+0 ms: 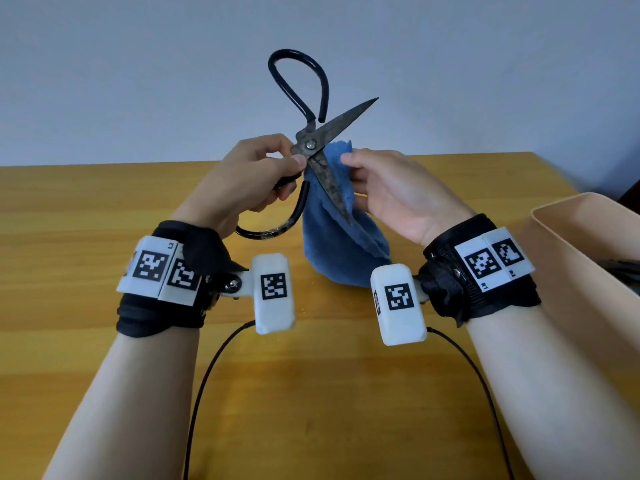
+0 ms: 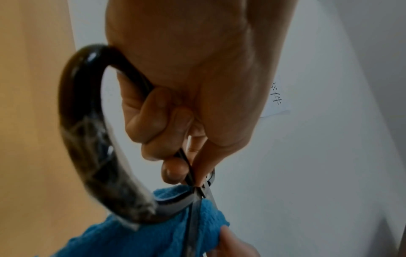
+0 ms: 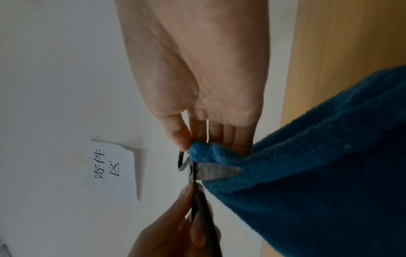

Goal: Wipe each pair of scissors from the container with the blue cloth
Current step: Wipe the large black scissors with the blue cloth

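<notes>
Scissors [image 1: 320, 157] held above table [image 1: 86, 209], blades spread. Left hand [image 1: 242, 181] clasps lower handle near pivot. Right hand [image 1: 391, 192] pinches blue cloth [image 1: 332, 244] behind lower blade. Likely heavy, rigid, sharp-edged; hold handles only.

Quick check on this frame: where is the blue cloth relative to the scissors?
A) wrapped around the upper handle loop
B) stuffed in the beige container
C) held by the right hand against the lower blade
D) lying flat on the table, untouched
C: the right hand pinches the blue cloth against the downward-pointing blade of the open scissors, which the left hand grips near the pivot, above the table.
</notes>
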`<state>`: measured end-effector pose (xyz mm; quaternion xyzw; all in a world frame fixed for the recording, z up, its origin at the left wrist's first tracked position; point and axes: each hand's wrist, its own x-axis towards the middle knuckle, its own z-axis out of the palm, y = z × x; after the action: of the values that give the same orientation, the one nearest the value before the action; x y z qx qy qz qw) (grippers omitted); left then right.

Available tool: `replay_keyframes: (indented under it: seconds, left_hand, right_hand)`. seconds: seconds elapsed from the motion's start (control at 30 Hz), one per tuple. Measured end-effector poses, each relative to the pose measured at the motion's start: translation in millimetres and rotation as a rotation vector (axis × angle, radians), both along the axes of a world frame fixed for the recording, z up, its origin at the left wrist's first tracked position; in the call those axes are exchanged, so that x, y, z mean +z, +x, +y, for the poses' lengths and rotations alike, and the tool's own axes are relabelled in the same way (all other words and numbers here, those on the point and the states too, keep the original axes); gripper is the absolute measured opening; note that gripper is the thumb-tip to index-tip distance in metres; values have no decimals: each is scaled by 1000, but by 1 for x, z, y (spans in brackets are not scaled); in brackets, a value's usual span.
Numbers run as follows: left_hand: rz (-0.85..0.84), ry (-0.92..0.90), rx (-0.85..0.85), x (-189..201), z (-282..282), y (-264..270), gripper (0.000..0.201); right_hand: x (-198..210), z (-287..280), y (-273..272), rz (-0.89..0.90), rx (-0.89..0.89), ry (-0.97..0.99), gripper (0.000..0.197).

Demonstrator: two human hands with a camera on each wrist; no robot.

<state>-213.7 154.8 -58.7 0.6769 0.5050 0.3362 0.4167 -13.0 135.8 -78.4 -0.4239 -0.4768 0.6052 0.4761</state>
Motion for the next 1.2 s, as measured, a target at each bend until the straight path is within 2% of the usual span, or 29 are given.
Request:
replay_keyframes:
  seconds: [0.2,0.37,0.5,0.6,0.7,0.77,0.93,1.07,1.2]
  left_hand:
    - [-7,19,30,-2,2,-1,20]
    - [-62,36,80,0,3,-6,19]
    - [-105,46,151,-1,6,-13,27]
    - [-119,54,192,-2,7,-17,28]
    - [-67,47,202,-4,8,-19,22]
    - [-41,37,177,-5,8,-17,20]
    - [33,58,109,-4,5,-2,22]
    - [40,76,89,-4,3,6,25]
    - [18,53,70,-3,1,8,24]
  right_hand:
    - [-2,1,-3,-10,9,-11,25]
    - [-1,0,0,-91,3,-10,34]
    - [-1,-1,0,-137,-20,-60,16]
    - [0,1,-1,-135,-130,-108,12]
    - [1,4,0,-23,-291,-77,16]
    - [2,3,1,15,-264,-8,18]
    - [-2,-2,-7,-40,-87,133,15]
    - [-7,-2,-11,-186,-108,217,19]
    - [-9,-2,-10,-180,-125,211,15]
